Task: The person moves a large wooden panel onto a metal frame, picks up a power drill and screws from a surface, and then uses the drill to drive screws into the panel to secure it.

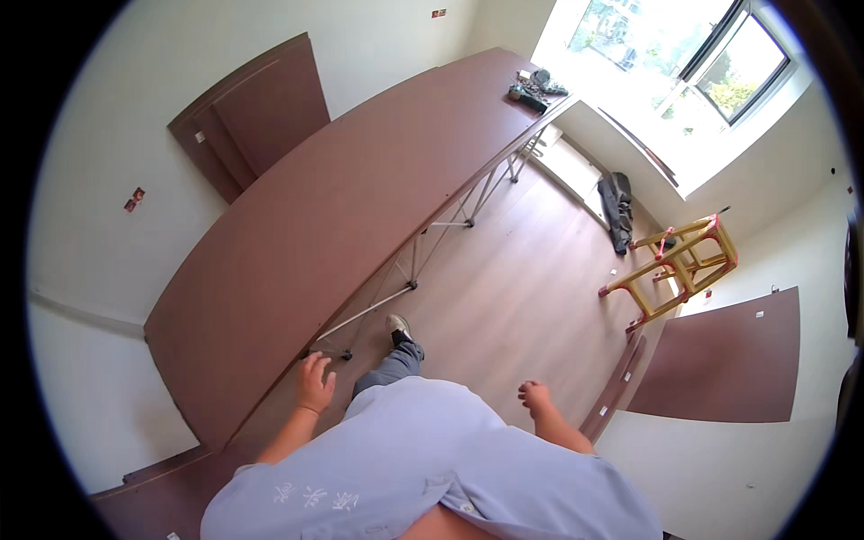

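A long reddish-brown panel (333, 198) lies flat on a folding metal trestle (414, 261), running from near left toward the window. Beside its near edge hangs my left hand (315, 385), its fingers spread and nothing in them. Whether it touches the edge, I cannot tell. My right hand (535, 397) is held out over the floor on the right, its fingers loosely bent and a little apart, with nothing visible in it. On the panel's far end sit a dark green power tool (527, 97) and a small heap of dark items (544, 83).
Brown boards (261, 117) lean against the left wall, and another board (720, 360) against the right wall. A yellow stepladder (684, 270) stands at right on the wood floor (531, 288). A black bag (616, 211) lies below the open window (720, 72).
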The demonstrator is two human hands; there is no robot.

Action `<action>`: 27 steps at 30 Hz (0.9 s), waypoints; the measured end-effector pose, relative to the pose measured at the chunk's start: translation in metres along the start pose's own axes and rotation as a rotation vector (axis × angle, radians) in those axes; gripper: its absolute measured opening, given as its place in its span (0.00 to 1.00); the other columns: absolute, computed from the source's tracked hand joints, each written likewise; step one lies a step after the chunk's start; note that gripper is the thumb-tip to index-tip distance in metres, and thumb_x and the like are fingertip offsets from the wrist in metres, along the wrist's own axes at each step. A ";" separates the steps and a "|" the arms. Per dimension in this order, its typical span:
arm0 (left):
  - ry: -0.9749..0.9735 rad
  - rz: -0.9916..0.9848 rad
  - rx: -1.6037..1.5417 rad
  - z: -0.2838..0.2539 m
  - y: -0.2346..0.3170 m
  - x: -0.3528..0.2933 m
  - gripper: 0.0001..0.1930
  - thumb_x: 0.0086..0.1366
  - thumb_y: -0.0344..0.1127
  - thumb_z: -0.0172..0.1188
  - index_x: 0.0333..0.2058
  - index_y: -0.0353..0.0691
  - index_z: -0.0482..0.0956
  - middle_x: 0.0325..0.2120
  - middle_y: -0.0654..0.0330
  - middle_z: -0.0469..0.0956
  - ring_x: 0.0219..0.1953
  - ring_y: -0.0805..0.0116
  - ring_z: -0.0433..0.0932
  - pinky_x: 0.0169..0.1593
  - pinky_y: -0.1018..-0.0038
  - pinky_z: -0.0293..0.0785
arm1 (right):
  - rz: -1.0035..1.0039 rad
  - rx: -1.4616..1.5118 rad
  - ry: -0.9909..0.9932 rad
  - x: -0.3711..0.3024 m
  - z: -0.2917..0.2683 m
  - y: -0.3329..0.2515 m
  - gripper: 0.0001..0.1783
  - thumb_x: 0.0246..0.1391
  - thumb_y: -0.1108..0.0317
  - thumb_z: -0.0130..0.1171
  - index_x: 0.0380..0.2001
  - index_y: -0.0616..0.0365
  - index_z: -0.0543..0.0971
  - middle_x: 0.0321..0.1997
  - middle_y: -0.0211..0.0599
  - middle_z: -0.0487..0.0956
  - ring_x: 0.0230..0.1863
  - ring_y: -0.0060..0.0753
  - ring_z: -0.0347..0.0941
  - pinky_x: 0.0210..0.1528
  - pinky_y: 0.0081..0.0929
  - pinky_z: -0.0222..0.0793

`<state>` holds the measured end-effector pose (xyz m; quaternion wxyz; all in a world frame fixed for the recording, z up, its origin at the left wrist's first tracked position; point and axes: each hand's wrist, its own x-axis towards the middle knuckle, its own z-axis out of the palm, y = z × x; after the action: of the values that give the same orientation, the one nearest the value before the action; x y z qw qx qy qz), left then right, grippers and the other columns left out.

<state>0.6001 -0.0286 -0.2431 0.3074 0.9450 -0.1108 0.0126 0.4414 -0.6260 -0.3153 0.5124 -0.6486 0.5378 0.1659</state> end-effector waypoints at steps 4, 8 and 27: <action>-0.097 -0.070 0.241 0.051 -0.012 0.142 0.36 0.67 0.47 0.65 0.71 0.44 0.68 0.75 0.49 0.60 0.77 0.43 0.55 0.78 0.47 0.49 | 0.106 -0.183 -0.147 0.025 0.006 -0.005 0.21 0.62 0.58 0.65 0.52 0.60 0.85 0.45 0.41 0.88 0.42 0.37 0.85 0.39 0.35 0.79; -0.471 -0.132 0.274 0.091 0.037 0.300 0.44 0.73 0.59 0.55 0.80 0.53 0.49 0.82 0.54 0.39 0.83 0.48 0.34 0.81 0.46 0.29 | 0.078 -0.523 -0.114 0.064 -0.022 -0.012 0.23 0.62 0.55 0.65 0.55 0.59 0.86 0.56 0.43 0.87 0.50 0.40 0.85 0.53 0.38 0.78; -0.629 -0.441 0.386 0.200 0.219 0.734 0.44 0.72 0.62 0.58 0.80 0.64 0.48 0.83 0.65 0.36 0.81 0.34 0.33 0.75 0.27 0.45 | -0.114 -0.282 -0.123 0.430 -0.123 -0.549 0.21 0.64 0.62 0.61 0.56 0.59 0.83 0.45 0.36 0.87 0.43 0.33 0.84 0.39 0.30 0.76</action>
<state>1.2593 -0.4655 -0.2107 0.0714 0.9441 0.0102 -0.3217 1.0337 -1.0129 -0.3262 0.4567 -0.7321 0.4393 0.2498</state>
